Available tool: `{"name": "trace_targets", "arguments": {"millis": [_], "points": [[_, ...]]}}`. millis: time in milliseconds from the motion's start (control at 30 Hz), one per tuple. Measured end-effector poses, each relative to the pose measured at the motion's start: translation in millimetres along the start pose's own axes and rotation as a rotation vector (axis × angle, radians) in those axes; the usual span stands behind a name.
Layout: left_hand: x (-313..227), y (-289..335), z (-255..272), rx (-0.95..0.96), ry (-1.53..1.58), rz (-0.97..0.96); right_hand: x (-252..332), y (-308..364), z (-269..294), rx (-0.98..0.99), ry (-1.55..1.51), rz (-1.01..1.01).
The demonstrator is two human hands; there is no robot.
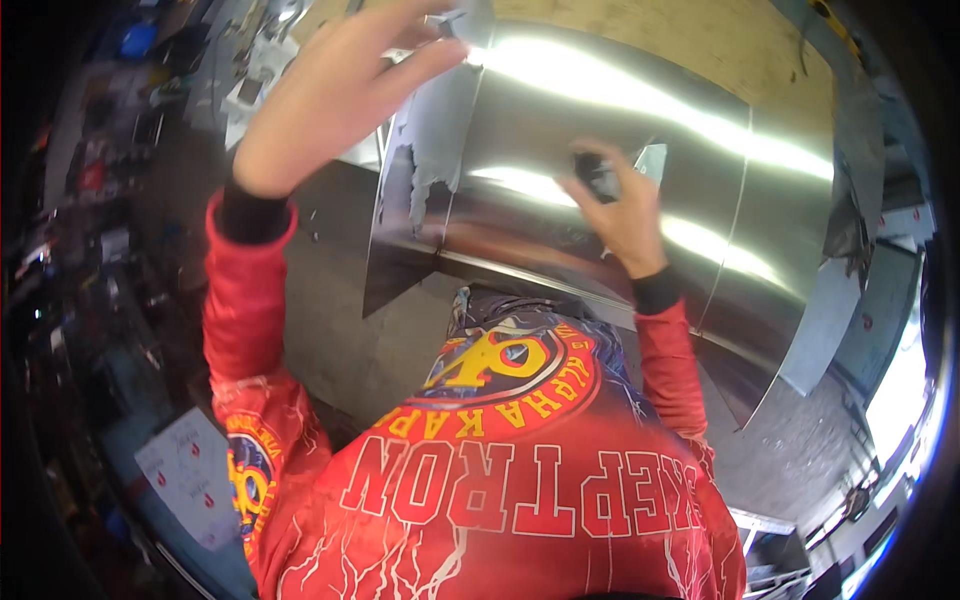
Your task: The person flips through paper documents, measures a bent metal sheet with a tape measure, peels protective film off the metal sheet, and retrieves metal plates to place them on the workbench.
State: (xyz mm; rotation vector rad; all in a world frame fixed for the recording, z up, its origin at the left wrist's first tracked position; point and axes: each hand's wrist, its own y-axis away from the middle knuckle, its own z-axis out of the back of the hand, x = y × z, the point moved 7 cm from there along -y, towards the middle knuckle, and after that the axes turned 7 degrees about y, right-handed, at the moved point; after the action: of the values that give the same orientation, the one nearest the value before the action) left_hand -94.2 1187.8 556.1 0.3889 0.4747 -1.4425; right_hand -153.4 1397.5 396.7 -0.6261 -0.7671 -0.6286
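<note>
A large shiny sheet of metal lies across the work surface before me, with bright light streaks on it. Over it, my right hand is curled round a small dark rounded object, whose kind I cannot make out. A pale pointed scrap shows just beyond that hand. My left hand is raised at the upper left, thumb and fingers apart, its fingertips near the sheet's far left corner and partly cut off by the frame. Torn film hangs along the sheet's left edge.
Plywood lies beyond the sheet. Its bent flaps stick out at the left and at the right. Dark, cluttered shelving fills the far left. A white paper sheet with red marks is at lower left. Grey floor shows below the edge.
</note>
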Motion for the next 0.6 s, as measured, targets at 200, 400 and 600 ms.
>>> {"name": "trace_targets", "arguments": {"millis": [200,400,600], "points": [[38,177,-59,-0.325,0.333,0.592,51,-2,-108,0.287,-0.166,0.184],[55,200,-133,-0.292,0.223,0.794,73,-21,-148,0.291,-0.410,0.196],[50,182,-121,-0.258,0.236,0.575,55,-20,-159,0.465,-0.491,-0.055]]}}
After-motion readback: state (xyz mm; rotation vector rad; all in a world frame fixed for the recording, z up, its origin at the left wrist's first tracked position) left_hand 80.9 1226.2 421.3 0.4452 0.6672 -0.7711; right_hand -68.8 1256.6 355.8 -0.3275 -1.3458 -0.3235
